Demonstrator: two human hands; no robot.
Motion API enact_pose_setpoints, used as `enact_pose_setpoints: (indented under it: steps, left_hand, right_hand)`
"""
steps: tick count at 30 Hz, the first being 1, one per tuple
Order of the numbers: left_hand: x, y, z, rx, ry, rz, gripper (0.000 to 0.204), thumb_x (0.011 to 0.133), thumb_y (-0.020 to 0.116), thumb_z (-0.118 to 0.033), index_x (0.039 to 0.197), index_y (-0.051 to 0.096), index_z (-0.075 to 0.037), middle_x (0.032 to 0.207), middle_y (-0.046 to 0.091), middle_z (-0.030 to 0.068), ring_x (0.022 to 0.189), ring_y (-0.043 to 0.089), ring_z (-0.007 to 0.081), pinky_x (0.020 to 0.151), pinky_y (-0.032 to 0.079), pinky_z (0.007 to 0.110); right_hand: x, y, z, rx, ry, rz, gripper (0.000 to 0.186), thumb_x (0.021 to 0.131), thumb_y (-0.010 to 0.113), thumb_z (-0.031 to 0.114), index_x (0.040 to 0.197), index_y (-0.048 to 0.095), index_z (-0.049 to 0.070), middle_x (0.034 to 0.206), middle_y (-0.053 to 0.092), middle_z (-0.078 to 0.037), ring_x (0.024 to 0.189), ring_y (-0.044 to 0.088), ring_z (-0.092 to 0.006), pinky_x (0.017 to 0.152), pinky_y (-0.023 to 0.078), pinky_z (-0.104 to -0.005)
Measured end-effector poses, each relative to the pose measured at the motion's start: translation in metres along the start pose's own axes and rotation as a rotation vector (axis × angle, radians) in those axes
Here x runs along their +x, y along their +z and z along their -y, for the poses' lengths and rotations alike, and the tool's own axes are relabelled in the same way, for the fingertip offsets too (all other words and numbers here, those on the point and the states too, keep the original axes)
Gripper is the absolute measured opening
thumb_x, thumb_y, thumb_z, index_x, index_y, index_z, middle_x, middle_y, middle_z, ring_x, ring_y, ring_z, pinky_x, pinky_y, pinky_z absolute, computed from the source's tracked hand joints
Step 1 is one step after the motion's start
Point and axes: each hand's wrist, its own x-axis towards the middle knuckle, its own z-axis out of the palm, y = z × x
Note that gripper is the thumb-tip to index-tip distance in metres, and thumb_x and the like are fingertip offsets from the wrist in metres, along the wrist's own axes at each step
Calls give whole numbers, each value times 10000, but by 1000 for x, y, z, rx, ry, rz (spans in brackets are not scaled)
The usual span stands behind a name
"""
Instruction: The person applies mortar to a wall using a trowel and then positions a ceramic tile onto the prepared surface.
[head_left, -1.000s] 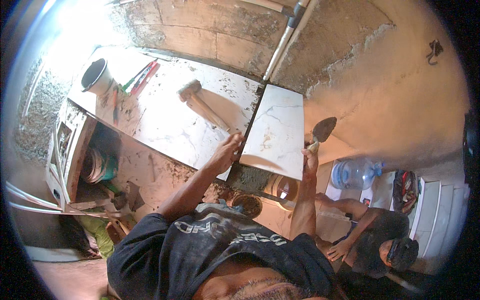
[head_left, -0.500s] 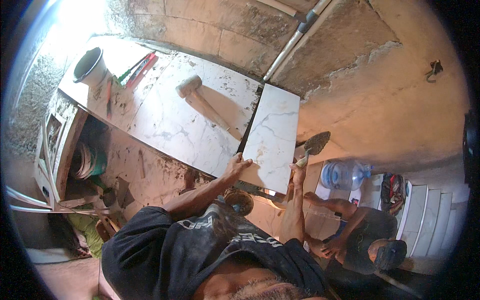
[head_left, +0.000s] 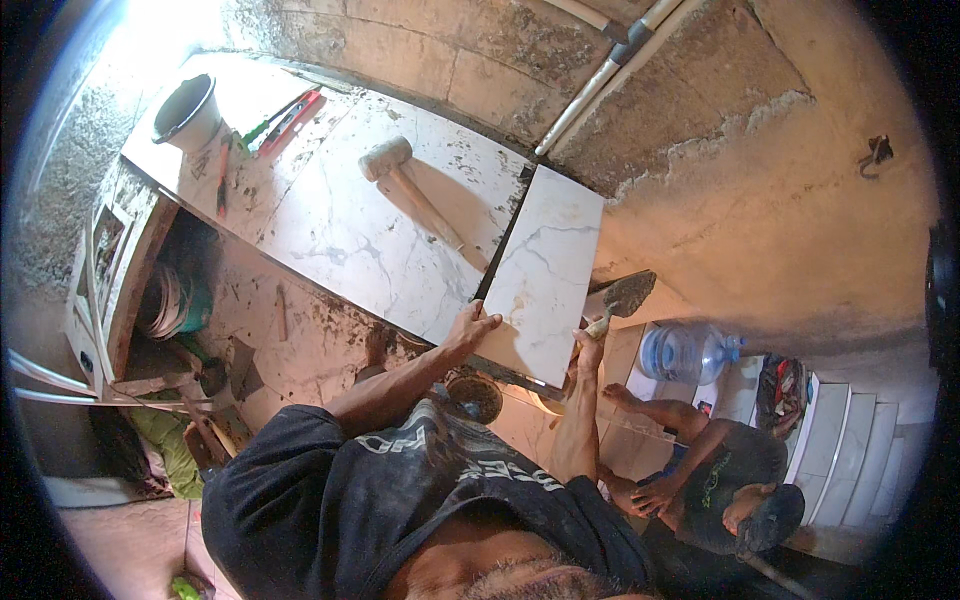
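Note:
A narrow white marbled tile [head_left: 545,255] lies at the right end of the counter, a dark gap parting it from the larger tile [head_left: 340,215]. My left hand [head_left: 472,328] grips its near left corner, thumb on top and the other fingers mostly hidden. At the near right corner, my right hand [head_left: 588,350] is closed round the handle of a pointed trowel [head_left: 630,294], its mortar-coated blade pointing away to the right. A pale-headed mallet [head_left: 387,160] rests on the larger tile.
A bucket [head_left: 187,115] and a red level [head_left: 290,122] stand on the counter's far left. Pipes [head_left: 590,95] run down the back wall. To the right, a co-worker [head_left: 735,470] sits near a large water bottle [head_left: 690,352] and white steps [head_left: 850,440].
The trowel blade has tilted slightly, and my right hand has shifted a little down and left. My left hand keeps its hold on the tile. The co-worker's hands have moved.

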Motion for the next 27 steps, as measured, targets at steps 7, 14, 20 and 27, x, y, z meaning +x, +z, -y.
enact_pose_setpoints:
  steps: [7, 14, 20, 27]
  left_hand:
    - [4, -12, 22, -8, -61, 69, 379, 837, 604, -246, 1074, 504, 31, 931, 563, 79, 842, 525, 154, 723, 439, 304]
    - [-9, -27, 45, 303, -99, -145, 495, 872, 570, -294, 1195, 423, 51, 1007, 550, 128, 827, 559, 217, 714, 480, 339]
    - [-51, -30, 62, -403, -492, -221, 371, 844, 576, -47, 1163, 419, 56, 987, 511, 102, 789, 559, 187, 677, 521, 290]
    - [-53, -45, 114, -679, -427, -222, 229, 865, 504, 3, 1053, 439, 115, 1018, 509, 183, 911, 573, 300, 830, 536, 349]
  right_hand:
    - [-18, 26, 14, -24, 67, -23, 629, 622, 596, -69, 1204, 405, 74, 1055, 473, -70, 987, 523, -241, 830, 468, -346]
    - [-19, 27, 6, -154, 84, -50, 660, 612, 600, -122, 1211, 406, 74, 1100, 488, -67, 1021, 509, -237, 867, 458, -368]
    - [-11, 15, -10, -113, 108, -30, 675, 592, 628, -144, 1194, 406, 65, 1081, 507, -62, 1011, 521, -224, 838, 480, -355]
    - [-6, 12, -19, -304, 114, -62, 589, 608, 615, -122, 1137, 417, 42, 1040, 521, -81, 959, 546, -215, 841, 463, -329]
